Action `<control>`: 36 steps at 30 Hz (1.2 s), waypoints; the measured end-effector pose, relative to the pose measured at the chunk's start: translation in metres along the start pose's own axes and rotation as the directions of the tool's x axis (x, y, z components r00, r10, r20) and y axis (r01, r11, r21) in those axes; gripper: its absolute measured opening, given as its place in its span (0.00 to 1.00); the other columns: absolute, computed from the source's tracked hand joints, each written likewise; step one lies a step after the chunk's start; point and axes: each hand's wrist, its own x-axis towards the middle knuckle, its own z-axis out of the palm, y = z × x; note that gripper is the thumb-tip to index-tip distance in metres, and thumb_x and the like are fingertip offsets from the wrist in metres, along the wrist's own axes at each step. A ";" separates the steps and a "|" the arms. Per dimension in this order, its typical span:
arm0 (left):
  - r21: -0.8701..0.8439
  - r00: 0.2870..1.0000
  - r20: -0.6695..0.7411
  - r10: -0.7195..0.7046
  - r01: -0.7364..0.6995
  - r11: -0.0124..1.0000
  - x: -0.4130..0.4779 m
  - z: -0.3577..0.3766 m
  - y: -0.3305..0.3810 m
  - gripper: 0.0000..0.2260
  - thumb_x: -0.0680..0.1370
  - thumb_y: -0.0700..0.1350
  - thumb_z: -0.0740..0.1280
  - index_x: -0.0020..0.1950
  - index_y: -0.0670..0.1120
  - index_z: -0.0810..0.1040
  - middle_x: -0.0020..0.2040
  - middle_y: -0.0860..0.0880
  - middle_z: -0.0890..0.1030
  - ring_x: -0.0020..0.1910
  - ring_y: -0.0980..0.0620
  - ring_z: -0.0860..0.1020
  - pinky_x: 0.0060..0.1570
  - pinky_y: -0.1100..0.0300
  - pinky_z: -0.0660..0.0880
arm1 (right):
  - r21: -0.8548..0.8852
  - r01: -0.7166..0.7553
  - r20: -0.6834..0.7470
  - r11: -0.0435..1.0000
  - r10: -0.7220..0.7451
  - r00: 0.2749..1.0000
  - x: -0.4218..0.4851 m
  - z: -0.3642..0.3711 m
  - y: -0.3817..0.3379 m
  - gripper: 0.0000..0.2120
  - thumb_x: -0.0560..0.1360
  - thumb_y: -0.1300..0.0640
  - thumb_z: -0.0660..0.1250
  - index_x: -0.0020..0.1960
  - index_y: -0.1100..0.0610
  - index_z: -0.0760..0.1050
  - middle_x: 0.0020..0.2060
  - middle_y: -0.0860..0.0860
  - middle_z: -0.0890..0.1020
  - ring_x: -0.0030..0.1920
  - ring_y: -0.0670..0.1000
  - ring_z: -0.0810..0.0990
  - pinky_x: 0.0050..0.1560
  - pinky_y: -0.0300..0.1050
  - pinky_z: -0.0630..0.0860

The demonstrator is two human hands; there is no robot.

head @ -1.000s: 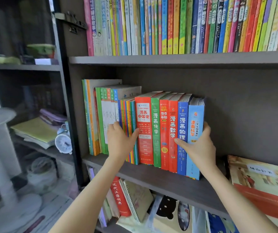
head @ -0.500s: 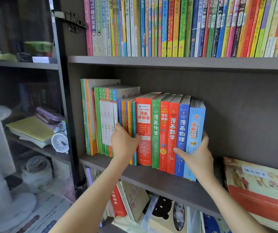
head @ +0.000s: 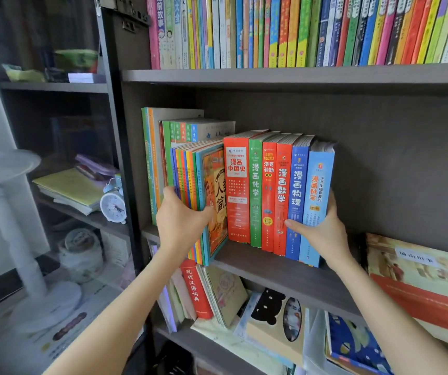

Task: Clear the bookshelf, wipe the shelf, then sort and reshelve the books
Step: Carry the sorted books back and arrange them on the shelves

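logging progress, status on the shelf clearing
Left hand grips thin books, tilted out over the shelf edge. Right hand grips thick books at right end. Nothing in the way.

At frame centre, the thick books (head: 279, 190) are showing red, green, two orange-red, dark blue and light blue spines. Left of them, a thin set (head: 187, 185) is showing rainbow-striped spines and a teal-edged orange cover. The shelf (head: 285, 269) is looking dark grey-brown. At left, an alarm clock (head: 113, 204) is showing pale blue.
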 end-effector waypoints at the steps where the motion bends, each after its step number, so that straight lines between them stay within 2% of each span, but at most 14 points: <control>1: -0.028 1.000 -0.013 -0.002 0.002 1.000 -0.003 0.000 -0.002 0.26 0.68 0.50 0.75 0.57 0.46 0.63 0.46 0.51 0.77 0.42 0.51 0.77 0.36 0.60 0.72 | -0.011 0.004 0.015 1.000 -0.004 1.000 0.000 -0.002 0.000 0.51 0.60 0.45 0.80 0.75 0.43 0.53 0.63 0.44 0.76 0.60 0.48 0.78 0.57 0.58 0.77; 5: -0.119 0.998 -0.048 -0.042 0.036 0.992 -0.007 0.009 0.001 0.26 0.69 0.52 0.75 0.56 0.48 0.62 0.50 0.51 0.78 0.45 0.49 0.79 0.39 0.58 0.74 | -0.028 -0.005 0.123 1.000 0.008 0.992 0.003 -0.012 0.002 0.53 0.60 0.45 0.81 0.75 0.41 0.50 0.65 0.45 0.75 0.62 0.50 0.76 0.60 0.62 0.75; 10: -0.203 0.983 -0.169 -0.073 0.038 0.979 -0.002 -0.018 0.006 0.23 0.64 0.46 0.78 0.51 0.46 0.69 0.40 0.57 0.77 0.40 0.56 0.78 0.35 0.64 0.71 | 0.013 -0.037 0.221 0.999 0.033 0.975 0.005 -0.016 0.004 0.54 0.59 0.46 0.79 0.75 0.41 0.50 0.64 0.45 0.75 0.63 0.49 0.76 0.61 0.62 0.74; 13: -0.204 0.976 -0.218 -0.021 -0.025 0.979 0.004 -0.052 0.014 0.23 0.62 0.45 0.79 0.49 0.47 0.71 0.39 0.57 0.77 0.38 0.57 0.77 0.36 0.62 0.71 | 0.053 -0.046 0.223 0.998 0.033 0.974 0.002 -0.017 0.007 0.51 0.63 0.50 0.79 0.76 0.39 0.50 0.61 0.42 0.75 0.63 0.49 0.75 0.62 0.61 0.74; 17: -0.172 0.960 -0.275 0.054 -0.105 0.979 0.003 -0.087 0.023 0.25 0.58 0.53 0.76 0.50 0.48 0.72 0.41 0.58 0.77 0.41 0.54 0.78 0.41 0.56 0.76 | 0.057 -0.052 0.222 0.997 0.039 0.974 -0.002 -0.015 0.007 0.52 0.61 0.46 0.78 0.75 0.38 0.50 0.63 0.44 0.75 0.63 0.50 0.76 0.61 0.63 0.74; 21: -0.180 0.929 -0.350 0.120 -0.192 0.965 0.002 -0.111 0.041 0.25 0.59 0.53 0.75 0.51 0.50 0.71 0.42 0.59 0.77 0.41 0.57 0.78 0.45 0.51 0.78 | 0.025 -0.062 0.225 0.998 0.055 0.973 0.000 -0.007 0.005 0.51 0.63 0.47 0.78 0.75 0.37 0.49 0.64 0.45 0.75 0.64 0.51 0.75 0.62 0.63 0.73; 26: -0.192 0.925 -0.352 0.146 -0.224 0.955 0.009 -0.138 0.053 0.26 0.59 0.53 0.77 0.51 0.50 0.72 0.44 0.58 0.79 0.43 0.54 0.80 0.47 0.46 0.79 | -0.013 -0.026 0.229 1.000 0.028 0.973 0.009 0.026 -0.001 0.57 0.59 0.37 0.77 0.76 0.37 0.43 0.69 0.47 0.71 0.68 0.53 0.70 0.64 0.65 0.70; 28: -0.190 0.931 -0.340 0.132 -0.206 0.960 0.008 -0.140 0.053 0.25 0.60 0.51 0.79 0.51 0.51 0.72 0.45 0.57 0.80 0.43 0.53 0.81 0.47 0.45 0.80 | -0.004 -0.016 0.221 1.000 0.017 0.975 0.016 0.043 0.002 0.60 0.56 0.32 0.76 0.75 0.35 0.41 0.71 0.48 0.68 0.71 0.56 0.67 0.64 0.67 0.69; 31: -0.192 0.940 -0.324 0.105 -0.175 0.966 0.004 -0.136 0.050 0.23 0.63 0.46 0.80 0.51 0.49 0.72 0.45 0.56 0.79 0.43 0.53 0.81 0.47 0.45 0.80 | -0.008 -0.030 0.210 1.000 0.031 0.977 0.027 0.056 0.014 0.61 0.53 0.30 0.74 0.74 0.34 0.39 0.72 0.49 0.65 0.74 0.59 0.62 0.65 0.70 0.66; 34: -0.225 0.949 -0.305 0.077 -0.151 0.962 -0.002 -0.133 0.050 0.23 0.64 0.45 0.79 0.53 0.48 0.72 0.46 0.54 0.80 0.44 0.52 0.81 0.47 0.45 0.80 | -0.063 -0.060 0.236 0.996 0.073 0.969 0.029 0.053 0.018 0.67 0.44 0.21 0.69 0.73 0.34 0.35 0.74 0.49 0.62 0.75 0.60 0.59 0.67 0.71 0.63; 36: -0.266 0.961 -0.272 0.054 -0.130 0.955 -0.010 -0.131 0.049 0.23 0.64 0.46 0.80 0.53 0.49 0.72 0.47 0.52 0.81 0.44 0.50 0.82 0.47 0.44 0.80 | -0.098 -0.046 0.296 0.994 0.074 0.952 0.037 0.049 0.024 0.70 0.42 0.23 0.71 0.72 0.33 0.32 0.75 0.48 0.60 0.76 0.58 0.57 0.68 0.70 0.62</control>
